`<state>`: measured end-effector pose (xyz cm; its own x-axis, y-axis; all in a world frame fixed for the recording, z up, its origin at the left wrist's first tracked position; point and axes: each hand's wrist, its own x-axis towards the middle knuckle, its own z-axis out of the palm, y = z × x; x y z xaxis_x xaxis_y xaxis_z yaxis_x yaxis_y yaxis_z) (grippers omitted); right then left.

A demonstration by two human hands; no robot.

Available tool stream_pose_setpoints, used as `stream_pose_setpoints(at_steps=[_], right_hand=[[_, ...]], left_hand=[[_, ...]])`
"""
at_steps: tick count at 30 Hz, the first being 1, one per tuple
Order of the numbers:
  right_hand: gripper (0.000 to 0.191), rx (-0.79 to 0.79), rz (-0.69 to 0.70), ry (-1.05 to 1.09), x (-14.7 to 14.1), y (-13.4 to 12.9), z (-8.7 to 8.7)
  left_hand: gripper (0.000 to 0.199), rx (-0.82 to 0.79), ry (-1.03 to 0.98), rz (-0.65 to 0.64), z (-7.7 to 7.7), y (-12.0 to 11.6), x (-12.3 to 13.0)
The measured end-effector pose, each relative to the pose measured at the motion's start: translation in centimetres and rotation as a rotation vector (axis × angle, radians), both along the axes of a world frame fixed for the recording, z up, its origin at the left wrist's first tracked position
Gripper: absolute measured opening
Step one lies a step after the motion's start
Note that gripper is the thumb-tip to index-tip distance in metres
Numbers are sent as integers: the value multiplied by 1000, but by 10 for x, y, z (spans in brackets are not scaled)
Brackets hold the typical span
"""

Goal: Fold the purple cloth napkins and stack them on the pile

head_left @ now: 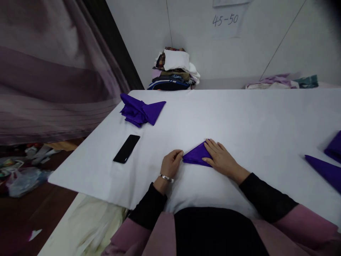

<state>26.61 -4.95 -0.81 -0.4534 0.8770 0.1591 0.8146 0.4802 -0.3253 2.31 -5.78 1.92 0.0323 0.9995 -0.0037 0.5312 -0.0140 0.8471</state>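
A folded purple cloth (195, 155) lies on the white table in front of me, narrowing to a point at its left end. My left hand (172, 163), with a silver bracelet at the wrist, pinches that left tip between thumb and fingers. Flat on the cloth's right part rests my right hand (220, 156), fingers extended and slightly apart, thumb near the lower edge. The part of the cloth under the right palm is hidden.
A crumpled purple cloth (140, 111) and a black phone (126, 149) lie to the left. More purple pieces (326, 172) are at the right edge. Folded clothes (174, 73) are stacked beyond the white table (253, 117). A curtain (53, 71) hangs at left.
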Motion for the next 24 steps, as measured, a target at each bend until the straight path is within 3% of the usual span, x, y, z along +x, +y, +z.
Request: stream_pose_setpoints(at_steps=[6, 11, 15, 19, 24], right_hand=[[68, -1, 29, 1, 1, -1, 3], [79, 1, 79, 7, 3, -1, 6], [84, 4, 96, -2, 3, -1, 6], [80, 3, 89, -11, 3, -2, 7], [76, 3, 85, -13, 3, -1, 9]], left_hand=[[29, -6, -99, -33, -4, -3, 6], [51, 70, 110, -139, -5, -13, -2], [36, 190, 307, -150, -5, -15, -2], [17, 210, 339, -136, -6, -10, 1], [19, 223, 348, -158, -7, -10, 0]])
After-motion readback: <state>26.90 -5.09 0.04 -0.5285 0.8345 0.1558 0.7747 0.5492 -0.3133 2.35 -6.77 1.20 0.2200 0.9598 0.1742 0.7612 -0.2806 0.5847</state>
